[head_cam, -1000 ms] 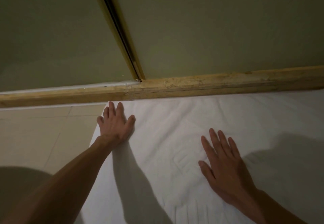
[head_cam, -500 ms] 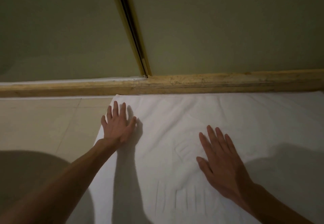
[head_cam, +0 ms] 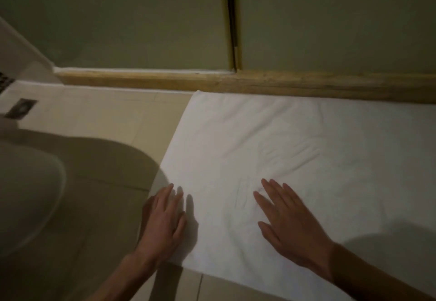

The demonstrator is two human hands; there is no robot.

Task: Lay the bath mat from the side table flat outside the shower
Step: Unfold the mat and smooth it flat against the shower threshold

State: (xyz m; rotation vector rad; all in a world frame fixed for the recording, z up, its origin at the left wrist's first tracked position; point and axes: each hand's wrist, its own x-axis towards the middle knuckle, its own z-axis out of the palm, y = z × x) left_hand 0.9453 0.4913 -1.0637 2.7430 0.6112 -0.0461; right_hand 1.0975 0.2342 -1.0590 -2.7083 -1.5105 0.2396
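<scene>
The fingers (head_cam: 271,186) of the right hand (head_cam: 292,225) lie spread and flat on the mat (head_cam: 295,140), gripping nothing, at the lower centre of the frame; those of the left hand (head_cam: 162,220) are likewise open and flat, holding nothing, pressing the mat's left edge with the palm partly over the floor (head_cam: 101,121). A second ago both hands sat higher up the cloth, the left close to the far corner by the sill (head_cam: 283,83); they have since drawn back toward the near edge, and the view has swung left, so the mat's far-left corner and a dark floor drain (head_cam: 21,108) at the left of the frame now show. The mat lies spread on the floor, its far edge touching the wooden sill under the shower doors (head_cam: 330,17), which fill the top of the frame. Shallow creases remain in the cloth just above the right hand. To my eye this is the final smoothing pass: the mat is placed and nearly flat, and only those wrinkles are left to press out. Its right end runs out of view.
</scene>
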